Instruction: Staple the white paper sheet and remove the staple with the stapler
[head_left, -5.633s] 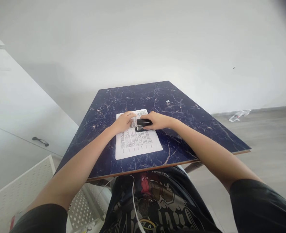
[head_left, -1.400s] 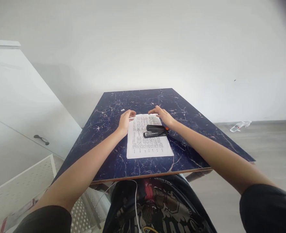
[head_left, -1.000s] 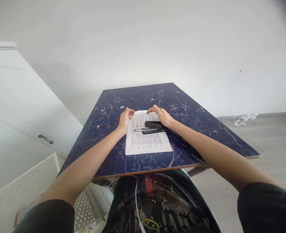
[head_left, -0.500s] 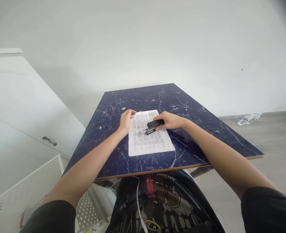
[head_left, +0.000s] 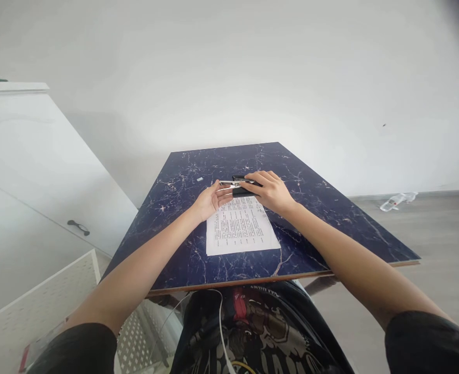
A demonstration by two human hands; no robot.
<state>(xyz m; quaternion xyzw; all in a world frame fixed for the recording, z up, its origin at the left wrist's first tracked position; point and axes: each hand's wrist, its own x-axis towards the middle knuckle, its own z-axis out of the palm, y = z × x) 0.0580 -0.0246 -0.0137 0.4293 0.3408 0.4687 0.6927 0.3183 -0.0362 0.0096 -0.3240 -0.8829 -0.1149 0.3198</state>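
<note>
A printed white paper sheet (head_left: 240,228) lies on the dark blue marble-patterned table (head_left: 323,208). Above its far edge my right hand (head_left: 270,191) grips a black stapler (head_left: 242,183), lifted off the sheet, with its metal part sticking out to the left. My left hand (head_left: 212,200) is cupped palm-up just under and left of the stapler, fingers touching its underside. A tiny white scrap (head_left: 199,179) lies on the table beyond my left hand.
A white cabinet (head_left: 27,171) with a dark handle (head_left: 78,227) stands at the left, and a white perforated panel (head_left: 38,306) sits below it. A crumpled plastic bottle (head_left: 399,200) lies on the grey floor by the wall at right.
My right hand picked the stapler up off the paper and carried it toward the sheet's far edge. My left hand left the paper's left edge and turned up under the stapler.
</note>
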